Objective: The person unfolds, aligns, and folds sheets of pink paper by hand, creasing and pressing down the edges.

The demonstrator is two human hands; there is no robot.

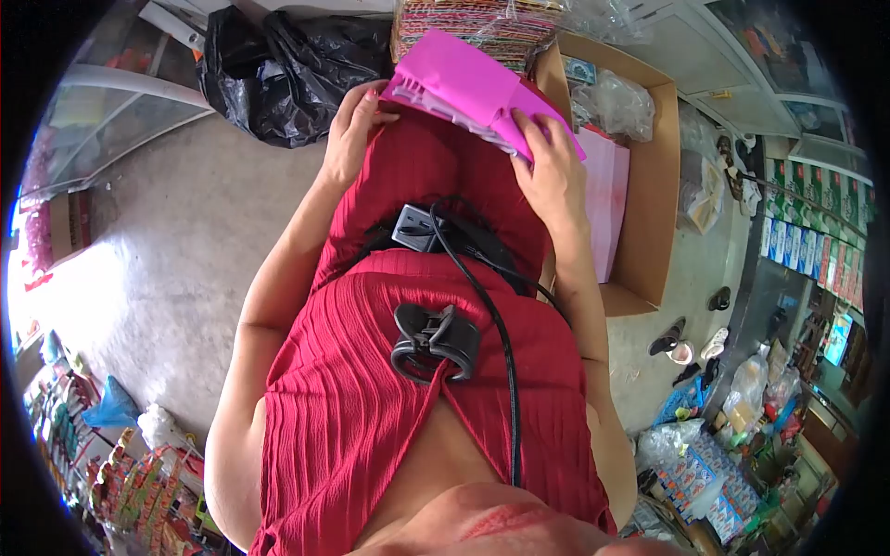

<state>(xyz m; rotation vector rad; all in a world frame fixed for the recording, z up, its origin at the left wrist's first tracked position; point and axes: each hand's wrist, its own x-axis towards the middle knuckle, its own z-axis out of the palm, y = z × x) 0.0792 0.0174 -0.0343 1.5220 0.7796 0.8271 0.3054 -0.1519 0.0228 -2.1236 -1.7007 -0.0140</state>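
A bright pink folded sheet (464, 79) lies across my knees, over the red clothing (408, 162), with a row of pale tabs along its near edge. My right hand (549, 162) holds the sheet's right end, fingers on top and thumb at the near edge. At the left end, my left hand (352, 125) has its fingers bent around the sheet's corner; the fingertips partly show, and the grip there is closed.
An open cardboard box (654, 204) at my right holds pink sheets (607, 199) and clear plastic. Ahead are a black plastic bag (278, 83) and a stack of colourful sheets (454, 32). Shoes (667, 336) lie on the floor at right; packaged goods (709, 482) stand behind.
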